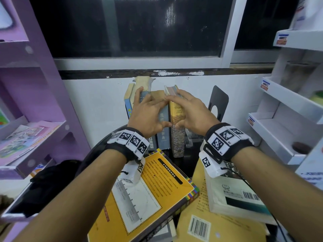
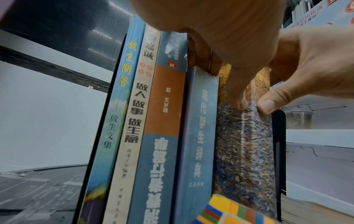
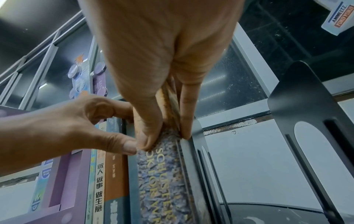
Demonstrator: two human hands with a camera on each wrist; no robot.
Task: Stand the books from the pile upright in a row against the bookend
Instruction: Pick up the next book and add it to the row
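Several books stand upright in a row against the white wall. My right hand [image 1: 188, 109] pinches the yellow and mottled book [image 1: 178, 142] at the row's right end, thumb on its spine and fingers on its far side [image 3: 165, 136]. My left hand [image 1: 148, 110] grips the blue dictionary [image 2: 199, 128] beside it, fingers hooked over its top and thumb [image 2: 237, 97] on the mottled spine. A thin black plate [image 3: 193, 151] stands right against the mottled book. Apart to the right stands a black bookend [image 1: 218, 102]. The pile lies in front: a yellow book [image 1: 157, 186], a white book [image 1: 232, 194] and a tan book [image 1: 218, 227].
A purple shelf unit [image 1: 35, 102] with picture books stands at the left. White display shelves [image 1: 288, 110] fill the right. A dark window is above the row. A black cloth or bag [image 1: 52, 180] lies at the lower left by the round dark table [image 1: 103, 142].
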